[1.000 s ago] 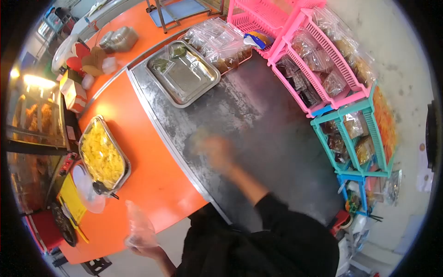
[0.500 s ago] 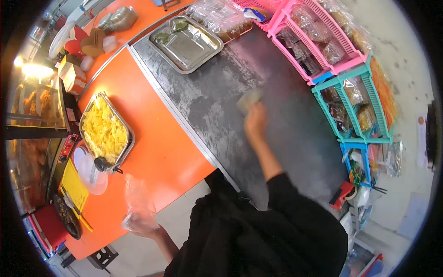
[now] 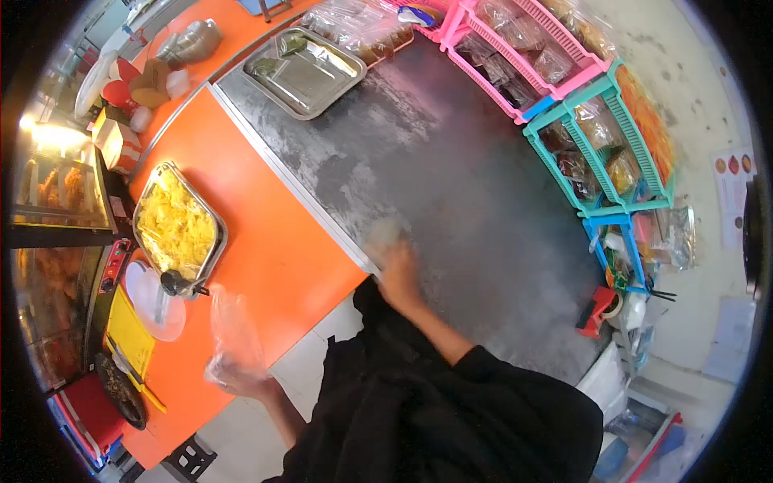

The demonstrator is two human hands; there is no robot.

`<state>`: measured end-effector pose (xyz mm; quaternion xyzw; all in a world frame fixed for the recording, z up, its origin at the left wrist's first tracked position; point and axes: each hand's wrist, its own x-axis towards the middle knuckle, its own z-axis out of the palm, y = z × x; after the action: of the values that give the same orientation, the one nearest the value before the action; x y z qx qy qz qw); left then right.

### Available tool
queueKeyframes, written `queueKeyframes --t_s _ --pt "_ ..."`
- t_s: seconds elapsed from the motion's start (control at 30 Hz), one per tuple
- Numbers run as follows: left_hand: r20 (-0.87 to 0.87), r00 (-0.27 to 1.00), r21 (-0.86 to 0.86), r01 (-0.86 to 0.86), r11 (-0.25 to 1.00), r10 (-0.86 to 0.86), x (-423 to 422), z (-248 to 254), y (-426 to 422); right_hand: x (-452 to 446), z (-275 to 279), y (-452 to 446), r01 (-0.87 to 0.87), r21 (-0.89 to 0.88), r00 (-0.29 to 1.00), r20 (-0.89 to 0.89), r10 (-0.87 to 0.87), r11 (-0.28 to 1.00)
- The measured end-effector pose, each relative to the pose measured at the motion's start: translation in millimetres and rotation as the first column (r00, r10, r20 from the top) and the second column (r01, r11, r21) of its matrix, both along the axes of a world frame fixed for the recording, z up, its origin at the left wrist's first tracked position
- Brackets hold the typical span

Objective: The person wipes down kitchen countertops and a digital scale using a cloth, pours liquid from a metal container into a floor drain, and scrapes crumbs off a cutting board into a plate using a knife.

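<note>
My right hand is closed on a pale cloth, blurred by motion. It presses the cloth to the dark grey tabletop, close to the metal edge strip. Low on the left, my left hand grips a clear plastic bag that stands up above the fingers, over the orange table. Part of that hand shows through the plastic. A metal tray of yellow rice, with a black-handled utensil, lies beyond the left hand.
An empty-looking steel tray with green leaf pieces sits at the far end. Pink baskets and green baskets of packets line the right, near a red tape dispenser. A knife lies on a yellow board. A glass food case stands left.
My right hand has swept the cloth toward me and to the left across the dark tabletop. My left hand still holds the bag in about the same place. The view has shifted slightly.
</note>
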<state>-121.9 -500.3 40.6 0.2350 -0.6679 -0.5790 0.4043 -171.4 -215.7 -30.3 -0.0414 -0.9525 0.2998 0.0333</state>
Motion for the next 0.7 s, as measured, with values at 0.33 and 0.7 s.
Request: queueKeyframes --t_s 0.33,0.7 --pt "0.130 0.991 0.022 0.027 0.999 -0.030 -30.6 1.6 22.2 -7.4 -5.1 58.5 0.265 0.139 0.956 -0.167 -0.241 0.954" --pt "0.268 0.958 0.192 -0.154 0.969 0.099 -34.0 14.5 43.6 -293.9 -47.4 212.9 0.423 0.209 0.836 -0.465 -0.291 0.882"
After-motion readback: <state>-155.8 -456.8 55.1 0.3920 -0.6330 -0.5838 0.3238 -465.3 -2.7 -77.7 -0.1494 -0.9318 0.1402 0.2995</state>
